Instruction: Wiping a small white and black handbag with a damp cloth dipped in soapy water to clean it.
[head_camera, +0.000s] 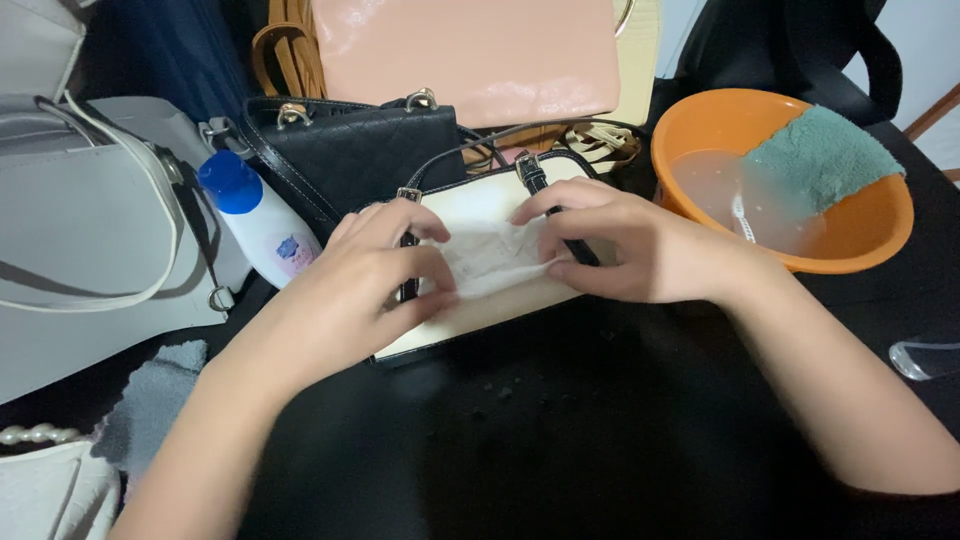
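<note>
A cream handbag (480, 205) with black trim and black straps lies flat on the black table (600, 420). Over its front I stretch a thin white wipe (492, 262) between both hands. My left hand (365, 285) pinches the wipe's left end against the bag. The right end of the wipe sits under the fingers of my right hand (620, 250), which also rest on a black strap.
An orange basin (880, 225) with water and a teal cloth (822, 152) stands at the right. A white bottle (262, 222) with a blue cap lies left of the bag. A black quilted bag (360, 150), a pink bag (470, 55), a grey bag (90, 230) and a grey cloth (150, 395) surround it.
</note>
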